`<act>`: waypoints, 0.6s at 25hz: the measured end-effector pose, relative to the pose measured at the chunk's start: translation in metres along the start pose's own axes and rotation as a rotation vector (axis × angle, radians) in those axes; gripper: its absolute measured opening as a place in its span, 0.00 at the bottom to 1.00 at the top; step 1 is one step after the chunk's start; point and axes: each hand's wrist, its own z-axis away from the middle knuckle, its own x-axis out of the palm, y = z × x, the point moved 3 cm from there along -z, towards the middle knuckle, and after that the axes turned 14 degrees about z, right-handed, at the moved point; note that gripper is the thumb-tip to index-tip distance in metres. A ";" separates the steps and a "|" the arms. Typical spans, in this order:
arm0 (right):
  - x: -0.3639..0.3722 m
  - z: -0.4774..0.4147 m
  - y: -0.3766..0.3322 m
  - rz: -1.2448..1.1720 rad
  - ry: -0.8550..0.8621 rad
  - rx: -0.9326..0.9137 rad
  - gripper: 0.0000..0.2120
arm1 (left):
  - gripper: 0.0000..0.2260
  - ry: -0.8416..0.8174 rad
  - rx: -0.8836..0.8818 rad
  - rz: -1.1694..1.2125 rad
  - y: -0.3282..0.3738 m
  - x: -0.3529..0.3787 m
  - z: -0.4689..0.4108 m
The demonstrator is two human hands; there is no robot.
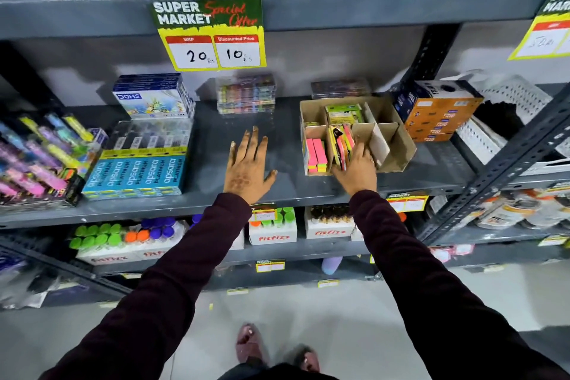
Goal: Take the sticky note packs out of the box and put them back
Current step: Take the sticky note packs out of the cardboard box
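A: Hands?
B: Left hand flat and empty on the shelf; right hand gripping the sticky note packs in the box's front middle compartment.
A: Beyond?
B: More packs in neighbouring compartments; price sign above.

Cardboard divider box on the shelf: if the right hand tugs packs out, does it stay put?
Probably slides: the cardboard box looks thin, is mostly empty, and sits on a smooth metal shelf. The dividers already lean, so likely floppy. The left hand lies flat on the shelf, not bracing it; the right hand is at the sticky note packs.
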 end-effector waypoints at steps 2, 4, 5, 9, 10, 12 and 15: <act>-0.003 -0.001 -0.002 -0.042 0.027 0.040 0.29 | 0.31 0.003 -0.004 0.009 -0.009 -0.001 0.002; -0.013 0.001 -0.007 -0.066 0.065 0.085 0.29 | 0.30 0.012 -0.025 0.020 -0.026 -0.005 0.006; -0.021 0.003 -0.009 -0.080 0.110 0.096 0.29 | 0.30 0.018 -0.034 0.025 -0.036 -0.008 0.007; -0.072 0.018 -0.053 -0.228 0.345 0.063 0.24 | 0.32 -0.007 -0.099 0.034 -0.075 -0.015 0.012; -0.077 0.021 -0.072 -0.252 0.338 0.033 0.24 | 0.33 -0.016 -0.110 0.041 -0.083 -0.014 0.013; -0.073 0.022 -0.109 -0.287 0.262 -0.029 0.22 | 0.34 -0.023 -0.114 0.086 -0.093 -0.013 0.015; -0.023 0.017 -0.143 -0.366 0.011 0.048 0.18 | 0.46 -0.188 -0.099 0.186 -0.108 -0.005 0.023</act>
